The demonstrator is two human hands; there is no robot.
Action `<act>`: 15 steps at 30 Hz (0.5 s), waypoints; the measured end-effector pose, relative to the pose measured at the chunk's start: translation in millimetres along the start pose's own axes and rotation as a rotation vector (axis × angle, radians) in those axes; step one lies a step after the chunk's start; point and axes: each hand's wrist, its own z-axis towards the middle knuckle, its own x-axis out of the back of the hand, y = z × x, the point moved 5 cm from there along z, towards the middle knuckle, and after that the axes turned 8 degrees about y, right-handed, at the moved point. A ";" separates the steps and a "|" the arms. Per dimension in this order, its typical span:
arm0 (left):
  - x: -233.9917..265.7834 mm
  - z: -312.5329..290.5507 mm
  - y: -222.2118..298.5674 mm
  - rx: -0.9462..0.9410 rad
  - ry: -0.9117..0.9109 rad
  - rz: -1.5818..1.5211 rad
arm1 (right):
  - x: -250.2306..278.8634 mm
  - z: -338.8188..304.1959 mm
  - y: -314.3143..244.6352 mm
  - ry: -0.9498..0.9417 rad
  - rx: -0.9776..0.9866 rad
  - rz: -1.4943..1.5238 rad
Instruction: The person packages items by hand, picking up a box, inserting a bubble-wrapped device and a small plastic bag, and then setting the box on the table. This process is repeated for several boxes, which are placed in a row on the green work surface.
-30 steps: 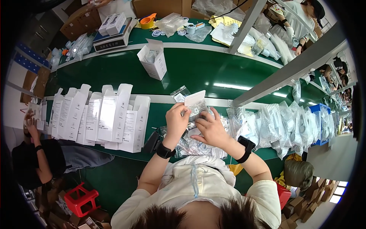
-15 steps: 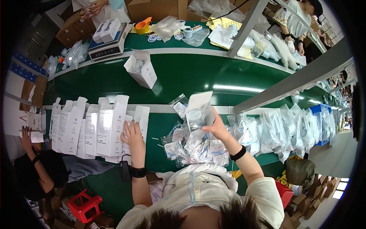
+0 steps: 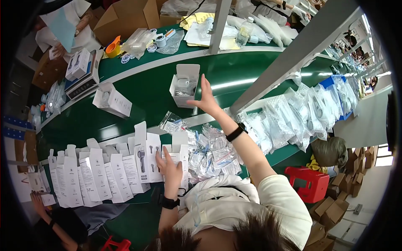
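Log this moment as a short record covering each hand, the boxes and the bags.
Left hand: at the right end of the row of white boxes; contact unclear
Right hand: fingers spread, beside a filled open box
Second open box: farther left, tilted in view
Small clear bags: piled right of the row

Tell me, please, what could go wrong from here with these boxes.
The right hand, close beside an open white box, might tip it. The left hand, at the tightly packed row of boxes, could knock neighbours over. The loose pile of clear packets might slip if bumped.
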 end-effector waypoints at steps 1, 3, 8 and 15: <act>2.3 5.3 -15.8 0.005 0.003 0.002 | 14.6 -9.8 -6.9 -0.093 0.013 -0.044; -11.6 13.5 -58.5 0.191 -0.120 -0.187 | 65.7 -30.7 -13.6 -0.274 -0.174 -0.017; -11.8 14.1 -32.1 0.168 -0.275 0.051 | 223.2 -46.5 55.4 0.003 -0.142 -0.727; 21.8 -2.6 15.3 -0.022 -0.141 -0.498 | 299.0 -20.3 197.7 -0.395 -0.629 -0.969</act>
